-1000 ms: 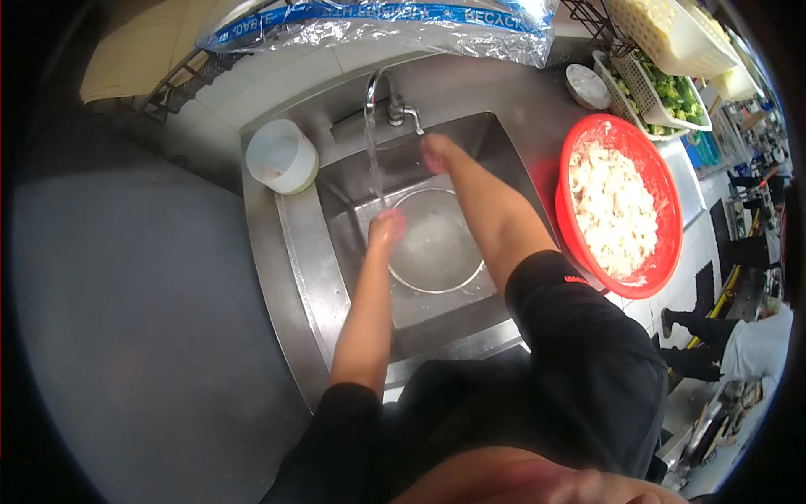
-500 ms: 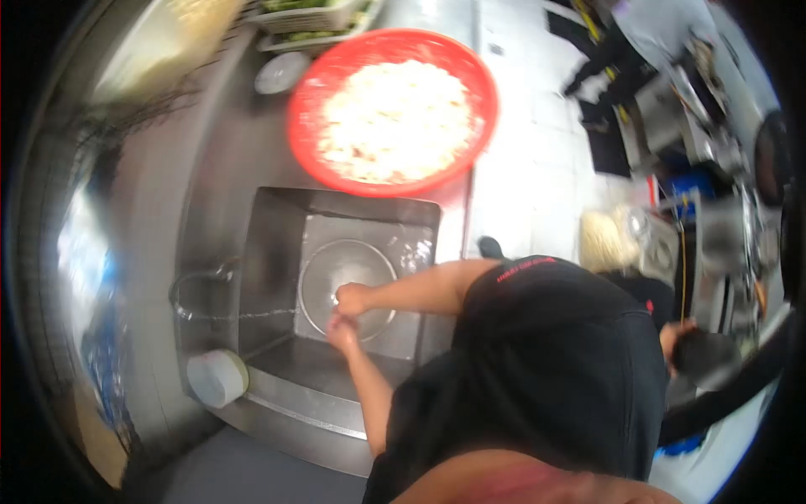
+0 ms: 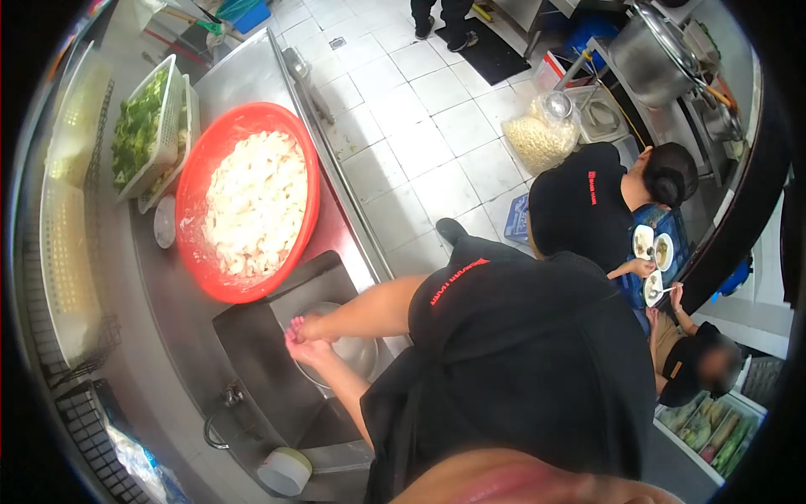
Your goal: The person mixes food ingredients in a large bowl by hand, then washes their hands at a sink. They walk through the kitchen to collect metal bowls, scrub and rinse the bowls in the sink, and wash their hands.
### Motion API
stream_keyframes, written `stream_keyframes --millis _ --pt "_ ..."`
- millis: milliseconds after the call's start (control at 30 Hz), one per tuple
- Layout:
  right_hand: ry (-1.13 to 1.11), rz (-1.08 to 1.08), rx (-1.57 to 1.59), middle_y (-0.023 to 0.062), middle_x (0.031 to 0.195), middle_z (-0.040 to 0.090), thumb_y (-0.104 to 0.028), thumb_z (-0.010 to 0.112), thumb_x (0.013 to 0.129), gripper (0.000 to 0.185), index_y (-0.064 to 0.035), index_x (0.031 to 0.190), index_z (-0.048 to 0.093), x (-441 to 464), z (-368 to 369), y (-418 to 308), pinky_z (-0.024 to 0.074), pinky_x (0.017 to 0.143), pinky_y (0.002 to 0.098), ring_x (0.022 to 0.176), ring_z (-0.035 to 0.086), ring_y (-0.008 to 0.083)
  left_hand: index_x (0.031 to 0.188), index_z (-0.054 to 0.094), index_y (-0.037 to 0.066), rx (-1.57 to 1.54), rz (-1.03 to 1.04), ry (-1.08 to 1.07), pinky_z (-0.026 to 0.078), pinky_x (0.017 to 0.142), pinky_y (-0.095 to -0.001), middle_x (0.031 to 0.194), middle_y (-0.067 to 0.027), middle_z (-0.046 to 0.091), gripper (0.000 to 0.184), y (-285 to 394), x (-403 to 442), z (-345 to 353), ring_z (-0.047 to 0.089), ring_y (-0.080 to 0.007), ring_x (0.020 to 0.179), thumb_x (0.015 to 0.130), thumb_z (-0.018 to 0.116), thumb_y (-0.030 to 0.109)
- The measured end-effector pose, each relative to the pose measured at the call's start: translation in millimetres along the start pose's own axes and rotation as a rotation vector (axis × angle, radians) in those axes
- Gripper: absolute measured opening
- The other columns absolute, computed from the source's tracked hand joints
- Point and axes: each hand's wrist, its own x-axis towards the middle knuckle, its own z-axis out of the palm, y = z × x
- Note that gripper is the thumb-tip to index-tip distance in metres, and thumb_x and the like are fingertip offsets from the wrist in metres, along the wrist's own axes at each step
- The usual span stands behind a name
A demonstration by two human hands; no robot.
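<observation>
Over the metal sink [image 3: 252,332], my right hand [image 3: 311,327] and my left hand [image 3: 304,346] are pressed together, fingers closed against each other. I see no object between them, though their inner sides are partly hidden. Below them a round metal bowl or strainer [image 3: 357,357] sits in the sink, partly covered by my forearms. The tap [image 3: 231,396] is on the sink's far side, and no stream of water shows. Close to my right hand, a large red basin [image 3: 309,210] stands on the counter, full of pale, whitish pieces [image 3: 256,202].
White baskets hold chopped greens [image 3: 141,126]. A small clear bowl [image 3: 164,222] and a white tub [image 3: 285,470] stand by the sink. Behind me, a co-worker in black [image 3: 579,197] bends near small bowls [image 3: 662,250]; another person's hands reach there. A bag of pale food [image 3: 539,139] is nearby.
The view has swung, so the basin and sink appear further left and the co-workers come into sight. The water stream from the tap no longer shows. My hands stay together over the sink.
</observation>
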Motion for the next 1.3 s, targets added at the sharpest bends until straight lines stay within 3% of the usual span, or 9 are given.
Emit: stream_keyframes --millis 33,100,233,433,533,600,667,867,1300 --pt "0.003 -0.004 0.004 0.0119 0.109 0.066 -0.020 0.075 0.059 0.049 -0.0079 0.106 0.066 1 -21 -28 0.0444 0.088 0.0413 0.101 0.059 0.0295 0.115 0.048 -0.007 0.060 -0.043 0.025 0.042 0.095 -0.0394 0.115 -0.0181 0.055 0.038 -1 -20 11 0.053 -0.0287 0.108 0.089 0.046 0.021" --pt "0.395 1.248 0.525 0.0118 0.095 0.067 -0.023 0.075 0.076 0.027 0.0008 0.085 0.065 13 -69 -119 0.0510 0.073 0.0364 0.085 0.064 0.0192 0.117 0.048 -0.006 0.112 0.089 -0.109 0.040 0.098 -0.0388 0.117 -0.0165 0.055 0.038 -12 -47 15 0.051 -0.0277 0.112 0.090 0.046 0.021" --pt "0.431 0.890 -0.023 0.0116 0.072 0.066 -0.036 0.071 0.079 0.038 0.0012 0.072 0.065 39 -73 -88 0.0511 0.069 0.0400 0.071 0.065 0.0291 0.122 0.048 -0.001 0.132 0.128 -0.218 0.036 0.101 -0.0377 0.121 -0.0121 0.054 0.041 -40 -114 42 0.049 -0.0237 0.115 0.094 0.051 0.029" --pt "0.342 0.811 0.637 0.0095 0.080 0.063 -0.041 0.058 0.085 0.036 -0.0057 0.081 0.061 31 -56 -158 0.0488 0.066 0.0354 0.073 0.061 0.0178 0.124 0.046 0.000 -0.422 -0.223 -0.409 0.039 0.099 -0.0380 0.118 -0.0120 0.055 0.046 -34 -116 78 0.051 -0.0228 0.111 0.090 0.061 0.026" --pt "0.466 0.643 0.787 0.0106 0.095 0.060 -0.046 0.054 0.086 0.040 -0.0094 0.104 0.055 13 -25 -192 0.0445 0.075 0.0343 0.088 0.057 0.0211 0.125 0.045 -0.001 -0.224 0.143 -0.303 0.040 0.097 -0.0370 0.117 -0.0120 0.056 0.047 -18 -92 61 0.053 -0.0222 0.109 0.089 0.062 0.025" --pt "0.134 0.636 0.101 0.0126 0.110 0.056 -0.046 0.056 0.084 0.055 -0.0111 0.126 0.044 -10 -77 -248 0.0436 0.083 0.0380 0.101 0.054 0.0274 0.125 0.045 -0.001 -0.008 0.309 -0.185 0.041 0.096 -0.0363 0.117 -0.0119 0.056 0.048 -18 -83 48 0.054 -0.0218 0.107 0.088 0.063 0.024" --pt "0.050 0.391 0.164 0.0140 0.115 0.057 -0.044 0.060 0.082 0.067 -0.0117 0.136 0.037 -26 -84 -226 0.0426 0.090 0.0414 0.107 0.054 0.0318 0.125 0.045 -0.002 0.172 0.393 -0.081 0.042 0.095 -0.0357 0.116 -0.0119 0.057 0.049 -27 -81 41 0.054 -0.0214 0.106 0.088 0.064 0.023" --pt "-0.443 0.219 0.007 0.0202 0.138 0.043 -0.042 0.064 0.082 0.067 -0.0122 0.137 0.042 -89 -194 -227 0.0340 0.104 0.0412 0.126 0.043 0.0354 0.126 0.043 -0.004 0.516 0.612 0.147 0.046 0.092 -0.0337 0.114 -0.0117 0.058 0.052 -40 -83 20 0.057 -0.0203 0.102 0.086 0.067 0.020" --pt "-0.197 0.566 0.116 0.0190 0.132 0.050 -0.039 0.058 0.090 0.060 -0.0069 0.138 0.041 -234 -369 -233 0.0396 0.100 0.0380 0.121 0.049 0.0309 0.121 0.054 -0.003 1.358 0.671 0.569 0.038 0.098 -0.0364 0.122 -0.0179 0.057 0.045 38 -83 -13 0.052 -0.0257 0.114 0.084 0.065 0.019"
